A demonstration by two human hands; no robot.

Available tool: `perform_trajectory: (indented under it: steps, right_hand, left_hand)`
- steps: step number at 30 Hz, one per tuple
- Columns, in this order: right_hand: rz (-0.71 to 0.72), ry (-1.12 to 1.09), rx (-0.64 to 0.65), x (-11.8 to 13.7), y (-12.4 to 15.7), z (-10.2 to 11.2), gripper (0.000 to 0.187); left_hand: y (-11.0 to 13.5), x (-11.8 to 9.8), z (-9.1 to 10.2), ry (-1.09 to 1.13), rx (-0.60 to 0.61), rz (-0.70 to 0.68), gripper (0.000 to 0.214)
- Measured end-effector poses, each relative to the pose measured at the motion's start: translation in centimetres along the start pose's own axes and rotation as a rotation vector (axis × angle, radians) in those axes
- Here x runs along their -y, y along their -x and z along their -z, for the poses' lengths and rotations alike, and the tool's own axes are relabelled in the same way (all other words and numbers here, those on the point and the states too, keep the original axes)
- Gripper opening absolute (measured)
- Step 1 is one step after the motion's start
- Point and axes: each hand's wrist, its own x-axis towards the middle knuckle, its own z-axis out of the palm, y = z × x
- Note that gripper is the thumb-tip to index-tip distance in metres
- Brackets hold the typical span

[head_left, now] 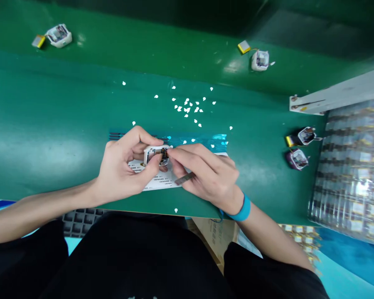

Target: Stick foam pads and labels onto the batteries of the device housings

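My left hand (124,166) is closed around a small white watch case (148,154), its thumb pressing on the open side, where circuit parts show. My right hand (205,172) is closed too, thumb and index fingertips pinched at the right edge of the case. A flat grey metal tool (184,178) pokes out from under its curled fingers; the rest of the tool is hidden. Whether the fingertips also pinch a small part, I cannot tell. Below both hands lies a printed white sheet (157,182) with a blue film strip (202,143) along its far edge.
Small white round stickers (187,109) are scattered beyond my hands on the green mat (65,124). Opened watch cases with yellow batteries lie at the far left (60,35), far right (260,60) and right side (297,159). Stacked clear trays (352,174) stand at the right.
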Motion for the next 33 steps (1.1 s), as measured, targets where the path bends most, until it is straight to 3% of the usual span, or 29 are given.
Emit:
perform_trajectory:
  steps: [5, 8, 14, 21, 26, 33]
  right_hand:
    - [0.066, 0.109, 0.064, 0.3, 0.1, 0.3, 0.028]
    - [0.034, 0.078, 0.077, 0.4, 0.0, 0.4, 0.025]
    - [-0.088, -0.12, 0.029, -0.2, -0.5, 0.4, 0.014]
    - [-0.11, -0.137, -0.013, -0.4, -0.5, 0.5, 0.025]
    - [-0.098, -0.101, 0.003, -0.5, -0.2, 0.4, 0.033]
    - [-0.093, 0.009, -0.008, -0.7, -0.2, 0.1, 0.028]
  left_hand:
    - [0.4, 0.1, 0.1, -0.251, -0.03, -0.138, 0.02]
    - [0.3, 0.1, 0.3, -0.284, -0.016, -0.18, 0.021]
    - [-0.3, 0.0, 0.5, -0.019, 0.026, 0.028, 0.014]
    - [-0.8, -0.1, 0.9, 0.171, 0.171, 0.211, 0.016]
    - [-1.2, 0.1, 1.2, 0.251, 0.226, 0.263, 0.015]
    - [-1.3, 0.5, 1.2, 0.252, 0.23, 0.297, 0.011]
